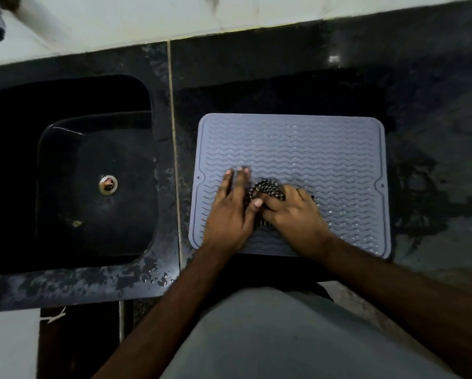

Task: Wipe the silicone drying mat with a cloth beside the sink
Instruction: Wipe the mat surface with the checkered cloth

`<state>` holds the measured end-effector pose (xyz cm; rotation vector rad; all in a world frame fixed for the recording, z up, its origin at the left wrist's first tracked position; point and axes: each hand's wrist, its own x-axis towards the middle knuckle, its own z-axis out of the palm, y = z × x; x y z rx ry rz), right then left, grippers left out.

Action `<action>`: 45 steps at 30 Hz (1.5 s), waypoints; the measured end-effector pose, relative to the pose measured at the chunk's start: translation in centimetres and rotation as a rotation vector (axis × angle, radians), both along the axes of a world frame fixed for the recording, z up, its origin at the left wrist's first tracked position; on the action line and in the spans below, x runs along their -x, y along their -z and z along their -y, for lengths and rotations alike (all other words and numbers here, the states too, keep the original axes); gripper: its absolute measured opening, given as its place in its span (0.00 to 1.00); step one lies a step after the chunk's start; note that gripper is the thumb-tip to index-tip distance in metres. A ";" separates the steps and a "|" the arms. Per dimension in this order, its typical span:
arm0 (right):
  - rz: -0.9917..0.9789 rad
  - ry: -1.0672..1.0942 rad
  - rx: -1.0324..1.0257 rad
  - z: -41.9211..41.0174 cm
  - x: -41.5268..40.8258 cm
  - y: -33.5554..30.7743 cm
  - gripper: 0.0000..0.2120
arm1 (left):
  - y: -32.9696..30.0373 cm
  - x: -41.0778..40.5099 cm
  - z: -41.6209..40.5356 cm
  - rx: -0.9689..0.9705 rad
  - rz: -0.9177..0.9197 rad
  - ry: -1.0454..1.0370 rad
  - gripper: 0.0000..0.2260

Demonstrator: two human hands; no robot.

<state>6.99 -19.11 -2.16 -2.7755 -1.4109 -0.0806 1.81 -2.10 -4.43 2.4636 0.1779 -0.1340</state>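
Dark speckled cloth sits bunched under the right hand, whose fingers curl round it; the left hand presses flat, fingers straight, just beside it on the grey silicone mat. Mat lies right of the sink, long axis left-right. Risk: on the wet counter a hard stroke could skid or ruck the mat.

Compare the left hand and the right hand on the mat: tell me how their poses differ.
The left hand lies flat with straight fingers pressing the silicone drying mat; the right hand curls its fingers round the bunched cloth. The left hand sits nearer the sink; the right sits nearer the mat's middle. Both rest on the mat's near half.
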 end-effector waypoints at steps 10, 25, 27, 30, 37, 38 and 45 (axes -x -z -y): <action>-0.032 0.088 0.040 7.5 -0.5 -0.1 0.20 | -0.3 -0.6 1.0 -0.188 -0.067 0.074 0.36; 0.065 0.137 0.062 13.0 -0.7 0.3 0.15 | -0.3 -4.3 6.8 -0.198 -0.171 0.409 0.58; 0.083 0.150 0.084 15.1 -0.8 0.4 0.15 | -0.5 -4.4 6.9 -0.214 -0.204 0.405 0.58; 0.102 0.187 0.103 17.3 -0.8 0.2 0.17 | -0.8 -4.5 7.0 -0.217 -0.249 0.386 0.61; 0.111 0.316 0.170 19.1 -0.1 0.4 0.16 | -1.5 -4.9 7.5 -0.240 -0.314 0.380 0.62; 0.109 0.343 0.177 19.3 0.0 0.4 0.16 | -1.5 -4.8 7.6 -0.241 -0.314 0.378 0.62; -0.052 0.615 0.257 16.4 1.8 -1.9 0.21 | -1.8 -4.6 7.9 -0.273 -0.301 0.383 0.61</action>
